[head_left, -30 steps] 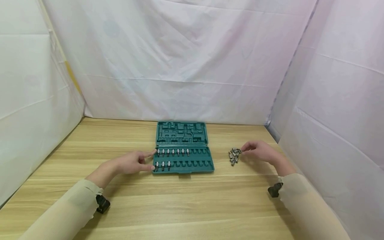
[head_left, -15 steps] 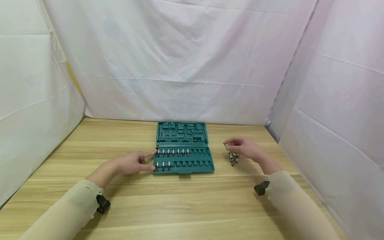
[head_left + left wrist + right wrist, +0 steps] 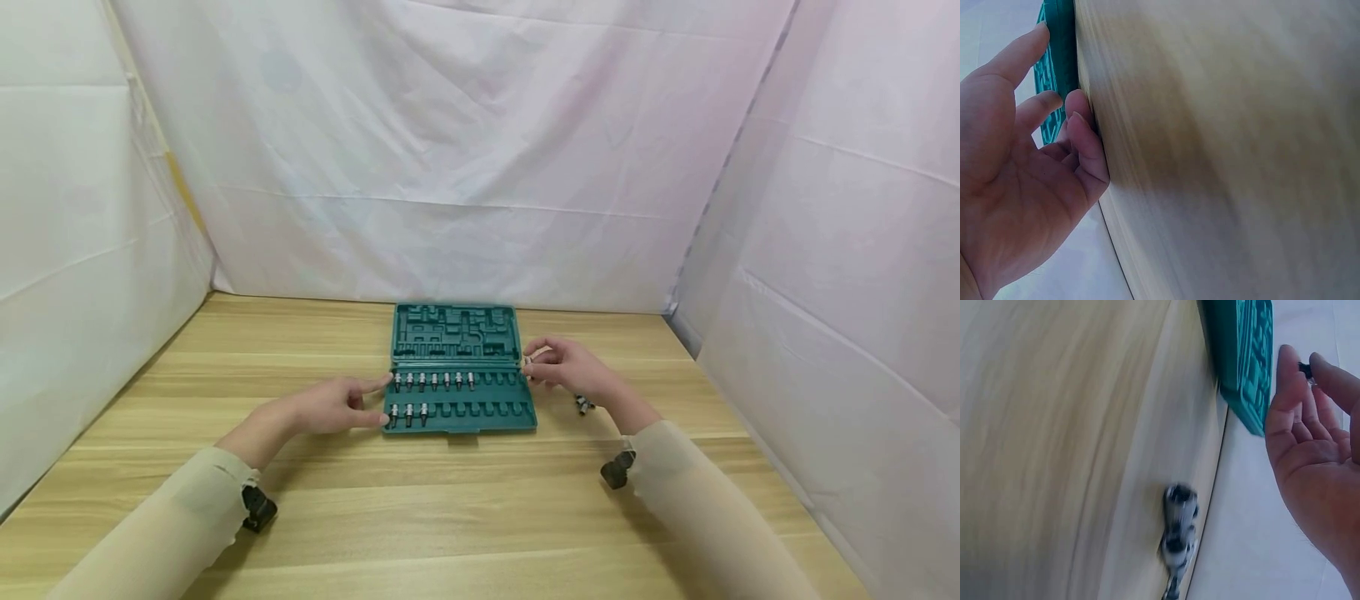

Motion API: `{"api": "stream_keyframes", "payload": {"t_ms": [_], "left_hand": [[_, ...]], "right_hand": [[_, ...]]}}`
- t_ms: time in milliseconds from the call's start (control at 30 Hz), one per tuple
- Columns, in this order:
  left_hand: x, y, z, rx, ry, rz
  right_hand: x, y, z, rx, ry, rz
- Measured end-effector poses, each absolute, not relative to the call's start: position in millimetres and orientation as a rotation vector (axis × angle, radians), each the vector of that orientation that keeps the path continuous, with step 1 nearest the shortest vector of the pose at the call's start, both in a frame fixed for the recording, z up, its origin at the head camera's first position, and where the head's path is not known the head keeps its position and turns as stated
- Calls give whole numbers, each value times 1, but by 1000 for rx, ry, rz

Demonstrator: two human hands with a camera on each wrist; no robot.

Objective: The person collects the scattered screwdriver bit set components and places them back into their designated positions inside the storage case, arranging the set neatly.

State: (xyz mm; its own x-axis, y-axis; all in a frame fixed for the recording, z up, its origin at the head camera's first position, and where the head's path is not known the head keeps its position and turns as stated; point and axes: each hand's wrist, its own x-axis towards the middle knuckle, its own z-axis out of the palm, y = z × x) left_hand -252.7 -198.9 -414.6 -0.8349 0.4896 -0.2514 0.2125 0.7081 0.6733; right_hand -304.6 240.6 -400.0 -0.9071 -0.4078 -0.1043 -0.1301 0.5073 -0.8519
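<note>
By the right hand (image 3: 566,367), a small dark-ended metal bit (image 3: 1305,370), its type unclear behind fingers, is pinched beside the right edge of the open green plastic case (image 3: 480,397). Filling seems in hand; alignment with a vacant slot (image 3: 489,409) is likely needed. The left edge is touched by the left hand (image 3: 330,406). Loose silver metal sockets (image 3: 584,406), farther right, are partly hidden.

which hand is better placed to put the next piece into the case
Probably the right hand: it pinches a small metal piece near the case's right edge, close to the empty slots. The left hand touches the left edge, beside filled slots.
</note>
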Motion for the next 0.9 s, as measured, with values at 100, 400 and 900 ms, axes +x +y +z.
{"api": "stream_keyframes", "payload": {"t_ms": [100, 400, 900], "left_hand": [[-253, -199, -415, 543, 2502, 911], [-253, -199, -415, 546, 2509, 904], [-253, -200, -416, 561, 2511, 910]], "right_hand": [[-307, 234, -401, -459, 2481, -1363], [-311, 222, -404, -498, 2387, -1468], [-318, 209, -410, -518, 2423, -1446]]}}
